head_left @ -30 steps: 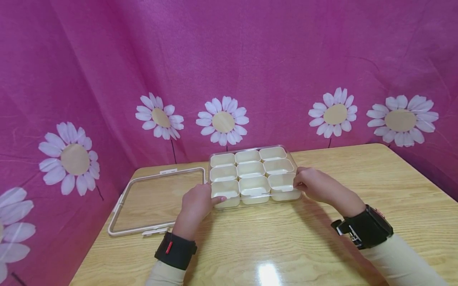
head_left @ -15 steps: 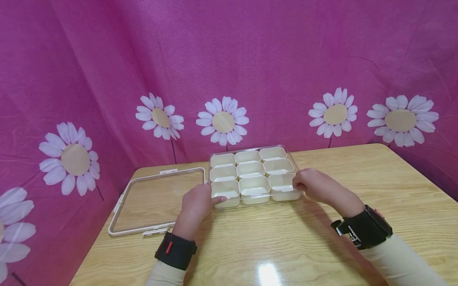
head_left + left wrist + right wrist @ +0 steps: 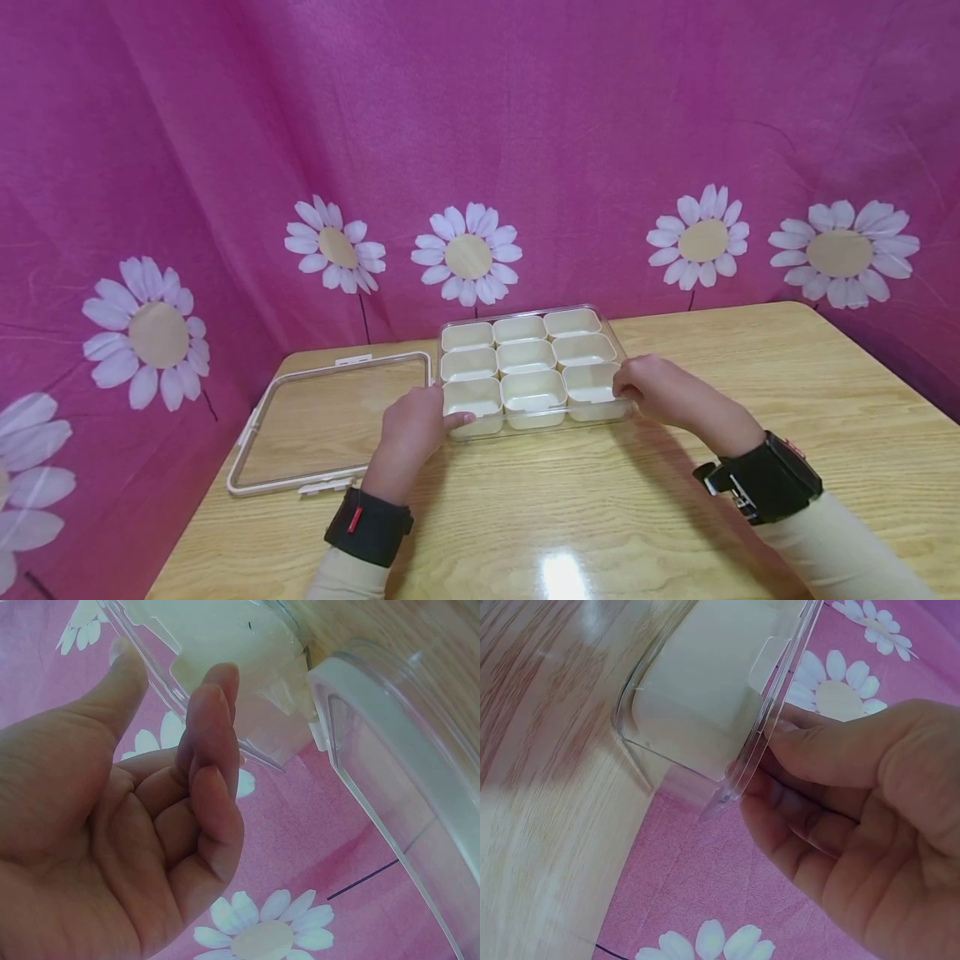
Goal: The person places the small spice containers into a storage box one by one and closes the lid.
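Note:
A clear plastic box (image 3: 615,343) with a three-by-three grid of cream cups (image 3: 533,387) stands on the wooden table (image 3: 750,358). My left hand (image 3: 412,425) holds its near left corner. In the left wrist view the left hand (image 3: 171,671) has its thumb by the rim and its fingers against the box (image 3: 225,630) wall. My right hand (image 3: 660,387) holds the near right side. In the right wrist view the right hand (image 3: 761,769) pinches the rim of the box (image 3: 697,682), thumb on top and fingers curled beneath.
The box's clear lid (image 3: 247,429) with its pale frame lies flat to the left of the box, near the table's left edge; the lid (image 3: 390,742) also shows in the left wrist view. Pink cloth printed with daisies (image 3: 465,250) hangs behind and beside the table.
My right hand has shifted very slightly on the box's right rim. The box, the lid and my left hand have stayed in place.

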### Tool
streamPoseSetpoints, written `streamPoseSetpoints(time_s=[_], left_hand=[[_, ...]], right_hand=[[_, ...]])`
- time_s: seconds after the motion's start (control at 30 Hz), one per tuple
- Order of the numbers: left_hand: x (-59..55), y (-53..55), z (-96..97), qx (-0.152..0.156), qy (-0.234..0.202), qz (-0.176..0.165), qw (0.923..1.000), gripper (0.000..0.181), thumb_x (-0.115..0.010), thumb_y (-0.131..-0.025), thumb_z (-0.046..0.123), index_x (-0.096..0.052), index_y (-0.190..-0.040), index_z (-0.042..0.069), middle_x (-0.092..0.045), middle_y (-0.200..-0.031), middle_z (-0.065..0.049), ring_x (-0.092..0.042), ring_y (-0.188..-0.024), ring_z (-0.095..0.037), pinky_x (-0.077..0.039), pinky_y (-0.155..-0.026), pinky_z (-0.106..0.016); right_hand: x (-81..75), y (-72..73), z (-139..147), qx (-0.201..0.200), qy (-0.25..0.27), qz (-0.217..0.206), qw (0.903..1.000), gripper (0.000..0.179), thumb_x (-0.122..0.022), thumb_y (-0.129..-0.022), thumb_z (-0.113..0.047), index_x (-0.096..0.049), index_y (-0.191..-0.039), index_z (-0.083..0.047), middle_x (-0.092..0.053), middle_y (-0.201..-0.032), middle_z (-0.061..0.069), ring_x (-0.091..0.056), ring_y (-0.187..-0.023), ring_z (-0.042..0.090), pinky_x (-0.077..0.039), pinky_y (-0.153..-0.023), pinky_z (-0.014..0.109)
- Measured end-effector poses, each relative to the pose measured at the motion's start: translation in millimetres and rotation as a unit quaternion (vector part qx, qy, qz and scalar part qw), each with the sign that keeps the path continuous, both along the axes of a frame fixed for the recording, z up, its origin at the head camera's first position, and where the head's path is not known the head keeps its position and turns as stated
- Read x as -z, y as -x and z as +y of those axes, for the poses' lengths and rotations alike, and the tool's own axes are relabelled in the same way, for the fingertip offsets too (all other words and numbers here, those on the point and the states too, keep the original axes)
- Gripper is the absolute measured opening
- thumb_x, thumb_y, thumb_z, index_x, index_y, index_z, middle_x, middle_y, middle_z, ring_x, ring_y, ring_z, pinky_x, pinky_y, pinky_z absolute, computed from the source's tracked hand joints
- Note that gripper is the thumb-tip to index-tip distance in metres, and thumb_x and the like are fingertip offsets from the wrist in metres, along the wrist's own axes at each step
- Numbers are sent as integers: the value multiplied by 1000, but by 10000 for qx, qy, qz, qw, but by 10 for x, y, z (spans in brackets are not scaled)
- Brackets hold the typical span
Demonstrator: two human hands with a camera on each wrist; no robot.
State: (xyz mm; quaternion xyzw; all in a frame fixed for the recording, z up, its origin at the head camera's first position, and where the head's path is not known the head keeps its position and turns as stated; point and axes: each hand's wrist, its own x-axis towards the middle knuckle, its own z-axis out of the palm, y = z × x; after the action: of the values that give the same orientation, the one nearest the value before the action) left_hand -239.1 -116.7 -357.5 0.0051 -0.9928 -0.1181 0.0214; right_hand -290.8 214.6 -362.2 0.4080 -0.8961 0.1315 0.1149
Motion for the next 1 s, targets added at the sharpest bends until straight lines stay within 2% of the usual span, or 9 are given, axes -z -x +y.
streamPoseSetpoints(time_s=[0.23, 0.47, 0.7, 0.83, 1.0], left_hand=[[13, 17, -1, -18, 29, -5, 10000, 54, -81, -83, 47, -72, -109, 1, -47, -62, -3, -46, -60, -18, -33, -54, -30], [14, 8, -3, 2, 56, 24, 10000, 51, -80, -83, 47, -72, -105, 2, -46, -62, -2, -45, -60, -18, -33, -54, -30], [23, 14, -3, -17, 58, -2, 10000, 52, -81, -82, 47, -72, -105, 1, -46, -62, -3, -46, -60, -19, -33, -54, -30], [26, 18, -2, -47, 16, -57, 10000, 55, -81, -82, 47, -72, -111, 1, -47, -62, -3, -47, -61, -19, -34, -55, -30], [26, 23, -8, -55, 3, -60, 10000, 58, -81, -82, 47, -71, -117, 2, -51, -64, -4, -49, -63, -19, -35, -55, -30]], right_hand=[[5, 9, -13, 146, -45, -250, 9996, 21, -67, -77, 17, -74, -77, -4, -68, -73, 1, -61, -68, 14, -56, -67, 36], [-7, 5, -9, 110, -269, -326, 9990, 21, -67, -73, 14, -71, -77, -6, -62, -73, -3, -54, -68, 11, -52, -66, 34], [-15, -11, -12, 91, -256, -251, 9993, 22, -65, -71, 14, -68, -73, -8, -53, -67, -6, -47, -65, 10, -45, -63, 30], [-9, -18, -7, 85, -256, -150, 9995, 24, -63, -70, 13, -66, -70, -11, -49, -65, -7, -44, -64, 10, -42, -64, 30], [-8, -16, -10, 55, -242, -126, 9996, 23, -65, -72, 12, -67, -70, -11, -52, -65, -8, -46, -64, 10, -44, -65, 31]])
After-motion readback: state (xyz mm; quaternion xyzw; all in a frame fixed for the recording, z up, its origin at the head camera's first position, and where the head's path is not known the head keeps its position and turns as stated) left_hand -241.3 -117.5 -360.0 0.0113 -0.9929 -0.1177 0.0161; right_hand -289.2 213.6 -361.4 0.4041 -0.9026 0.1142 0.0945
